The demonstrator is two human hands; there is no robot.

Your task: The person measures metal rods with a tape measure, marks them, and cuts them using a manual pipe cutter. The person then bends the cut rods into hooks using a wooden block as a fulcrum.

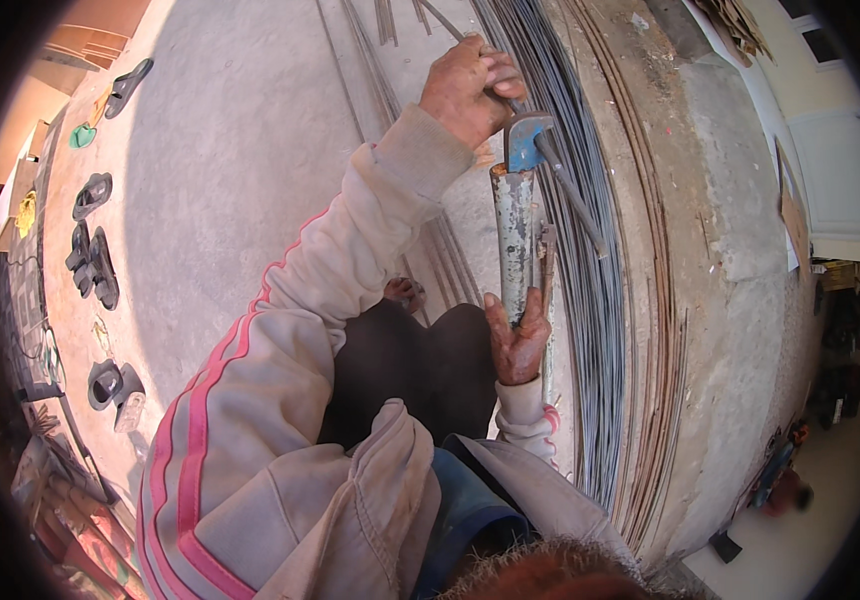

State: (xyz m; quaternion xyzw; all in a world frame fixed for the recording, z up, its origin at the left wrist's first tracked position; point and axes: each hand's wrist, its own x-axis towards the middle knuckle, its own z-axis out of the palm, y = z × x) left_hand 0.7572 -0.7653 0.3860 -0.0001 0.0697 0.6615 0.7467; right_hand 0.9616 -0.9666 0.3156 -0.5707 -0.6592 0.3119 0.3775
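My left hand [470, 88] reaches far forward and is closed around a thin steel rod [568, 190] that runs through the blue head [524, 140] of a bending tool. My right hand [516, 340] grips the lower end of the tool's grey pipe handle [514, 245], which stands roughly upright in the picture. Both arms wear a beige jacket with pink stripes. A bare foot [405, 292] shows beyond my dark trousers.
A long bundle of grey steel rods [590, 300] lies along a concrete ledge [740, 300] at right, with rusty strips beside it. Several dark sandals [95, 265] sit on the concrete floor at left. Another person [788, 490] is at lower right.
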